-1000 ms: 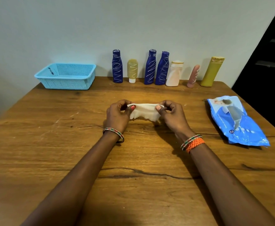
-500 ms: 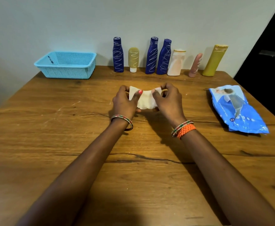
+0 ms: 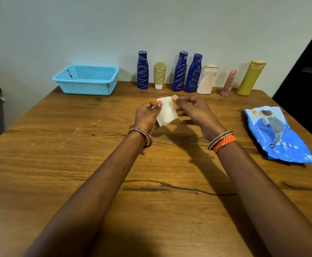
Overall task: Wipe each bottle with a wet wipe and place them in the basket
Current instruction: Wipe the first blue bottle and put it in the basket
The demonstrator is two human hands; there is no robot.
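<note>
Both hands, left hand (image 3: 146, 115) and right hand (image 3: 195, 112), pinch a folded wet wipe (image 3: 166, 113) above the table (image 3: 77, 164), which looks limp, light and damp, best held by its edges.

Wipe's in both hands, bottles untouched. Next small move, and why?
Probably free the right hand and reach for a bottle, perhaps the nearest blue bottle. The left hand already pinches the wipe, all seven bottles stand unwiped at the wall, and nothing shows in the basket.
</note>
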